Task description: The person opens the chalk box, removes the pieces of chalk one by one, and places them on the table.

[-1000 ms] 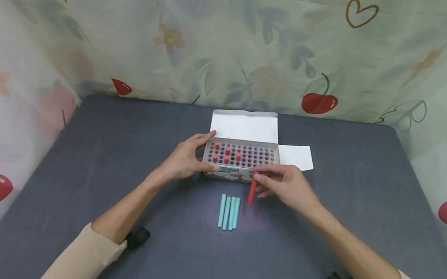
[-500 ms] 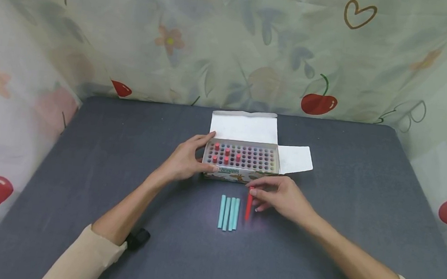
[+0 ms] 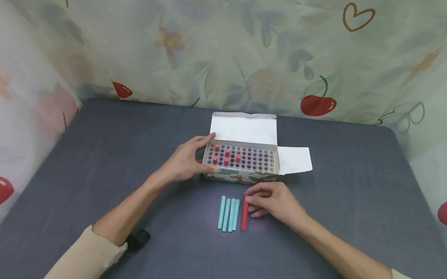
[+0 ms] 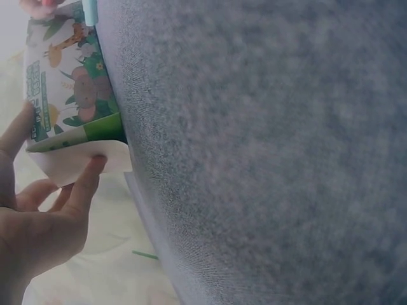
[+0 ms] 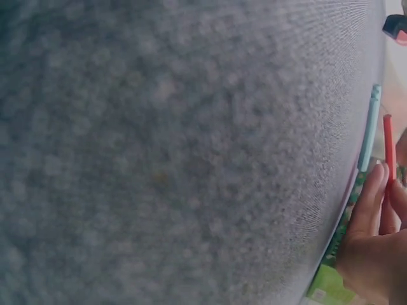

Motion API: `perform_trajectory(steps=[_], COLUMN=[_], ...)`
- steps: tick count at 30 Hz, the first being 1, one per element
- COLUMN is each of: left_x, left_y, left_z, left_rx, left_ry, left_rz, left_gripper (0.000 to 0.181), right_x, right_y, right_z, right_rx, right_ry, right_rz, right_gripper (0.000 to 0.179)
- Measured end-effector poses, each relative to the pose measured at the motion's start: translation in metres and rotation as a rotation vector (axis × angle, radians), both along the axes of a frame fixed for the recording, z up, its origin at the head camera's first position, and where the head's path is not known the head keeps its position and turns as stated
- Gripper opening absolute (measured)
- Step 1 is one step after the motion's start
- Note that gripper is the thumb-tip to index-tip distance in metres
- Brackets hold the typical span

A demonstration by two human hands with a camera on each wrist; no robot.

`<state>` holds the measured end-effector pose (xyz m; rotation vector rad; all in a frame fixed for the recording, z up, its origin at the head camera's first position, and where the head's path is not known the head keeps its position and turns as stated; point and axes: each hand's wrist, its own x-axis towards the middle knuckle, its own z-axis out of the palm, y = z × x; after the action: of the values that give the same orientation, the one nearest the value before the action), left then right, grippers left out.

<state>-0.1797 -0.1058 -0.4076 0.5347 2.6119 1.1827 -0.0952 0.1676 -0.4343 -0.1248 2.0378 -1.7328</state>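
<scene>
My left hand [image 3: 185, 159] grips the left end of an open chalk box [image 3: 240, 176], its thumb on the front wall and a finger at the back corner. Giraffe and other animal pictures cover the box's front in the left wrist view. Several red chalk tops [image 3: 227, 152] stick up from holes in the white holder inside. Just in front of the box, my right hand [image 3: 279, 203] pinches a red chalk stick [image 3: 245, 214] by its upper end. To its left, several pale green chalk sticks [image 3: 226, 214] lie side by side on the table.
The box's white lid [image 3: 244, 129] is folded back behind it, and a white side flap [image 3: 295, 160] sticks out to the right. The dark grey table [image 3: 128, 131] meets a printed curtain [image 3: 232, 38] at its back edge.
My right hand has carried the red chalk stick from the box's front wall toward me and slightly left, down beside the green sticks. My left hand stays on the box.
</scene>
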Motion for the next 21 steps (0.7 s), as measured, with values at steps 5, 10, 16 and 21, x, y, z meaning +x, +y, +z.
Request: perform_trajectory(steps=[5, 10, 16, 21], left_x=[0.000, 0.000, 0.000, 0.000], left_y=[0.000, 0.000, 0.000, 0.000], left_z=[-0.002, -0.001, -0.001, -0.001], left_rx=[-0.001, -0.004, -0.003, -0.004], left_ry=[-0.001, 0.008, 0.010, 0.008], left_rz=[0.001, -0.005, -0.006, -0.002], left_gripper=[0.095, 0.095, 0.095, 0.095], right_x=[-0.002, -0.002, -0.002, -0.002], right_y=[0.000, 0.000, 0.000, 0.000], right_z=[-0.006, -0.009, -0.011, -0.012], right_rx=[-0.011, 0.003, 0.034, 0.049], right_ry=[-0.053, -0.081, -0.085, -0.084], right_rz=[-0.033, -0.052, -0.058, -0.061], right_gripper=[0.029, 0.030, 0.031, 0.031])
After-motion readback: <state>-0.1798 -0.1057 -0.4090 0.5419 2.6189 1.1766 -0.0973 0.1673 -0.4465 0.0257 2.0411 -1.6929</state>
